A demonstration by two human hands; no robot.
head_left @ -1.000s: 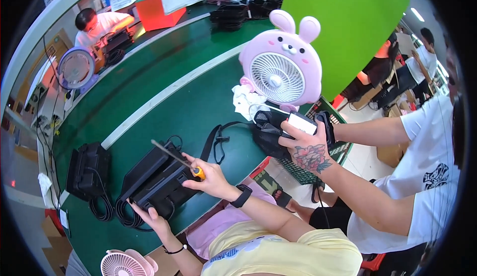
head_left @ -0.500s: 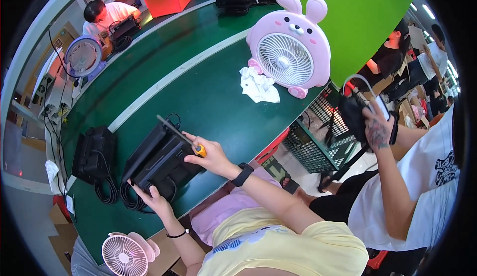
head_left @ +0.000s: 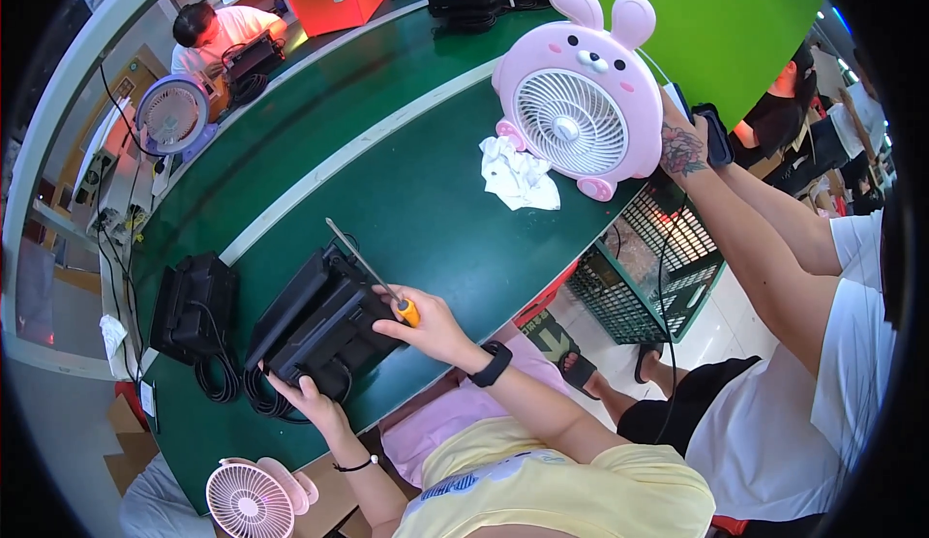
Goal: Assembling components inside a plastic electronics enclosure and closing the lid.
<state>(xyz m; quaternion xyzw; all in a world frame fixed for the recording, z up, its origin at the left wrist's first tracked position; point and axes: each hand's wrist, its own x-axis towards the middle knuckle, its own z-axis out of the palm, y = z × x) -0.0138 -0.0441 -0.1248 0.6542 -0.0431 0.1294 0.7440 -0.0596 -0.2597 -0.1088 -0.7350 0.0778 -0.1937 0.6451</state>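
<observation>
A long screwdriver (head_left: 367, 265) with a yellow handle is held in my right hand (head_left: 433, 329), its shaft slanting up and away to the left over a black plastic case (head_left: 324, 320). That hand also rests at the case's right end, fingers partly hidden. My left hand (head_left: 314, 408) grips the case's near left corner, thumb on top and fingers along the side. The case lies tilted on the green table (head_left: 406, 199), a raised flap along its far side. A coiled black cable (head_left: 266, 395) lies beside its left end.
Left of it stands a second black case (head_left: 194, 306) with its cable. A pink rabbit-shaped fan (head_left: 571, 103) and crumpled white paper (head_left: 518, 175) sit far right. A small pink fan (head_left: 250, 501) is near left. A co-worker's tattooed arm (head_left: 682, 151) reaches beside a green crate (head_left: 619, 291).
The co-worker on the right has carried a dark object toward the rabbit fan. My screwdriver shaft points slightly more steeply away; both my hands stay at the case. The view has shifted slightly.
</observation>
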